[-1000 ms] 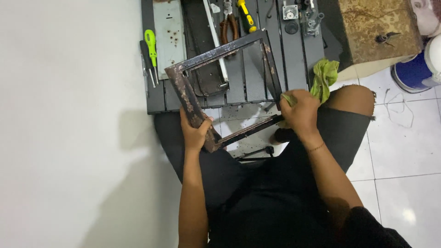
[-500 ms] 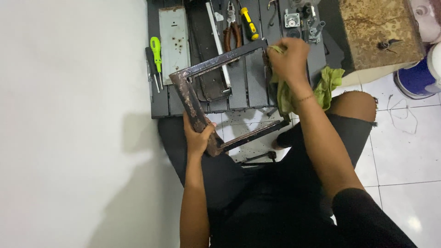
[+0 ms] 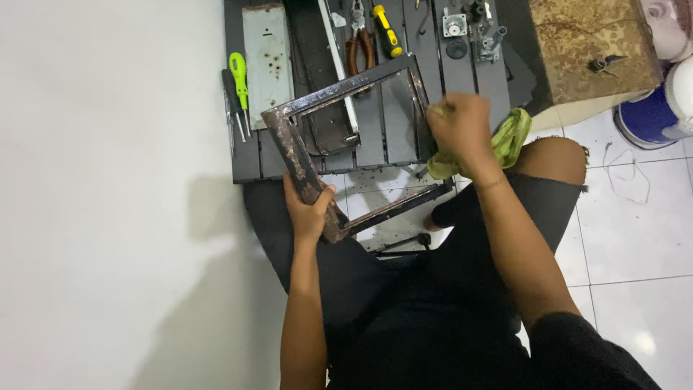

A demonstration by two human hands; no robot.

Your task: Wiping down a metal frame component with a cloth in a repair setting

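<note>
The right hand (image 3: 462, 128) has slid its green rag (image 3: 509, 137) down the rusty frame (image 3: 296, 155).

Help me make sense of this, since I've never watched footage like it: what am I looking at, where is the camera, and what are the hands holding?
There is no machine here. A person sits on a tiled floor, and one camera worn on their head looks down at their own arms and lap.

The left hand grips one side of a rusty rectangular metal frame, holding it tilted over the knees. The right hand presses a green cloth against the frame's opposite side.

Beyond the frame lies a dark slatted board with tools on it: a green-handled screwdriver, a yellow-handled screwdriver, pliers, a grey metal plate with rust spots, and some small metal fittings. To the right stand a worn brown slab and a blue and white container.
</note>
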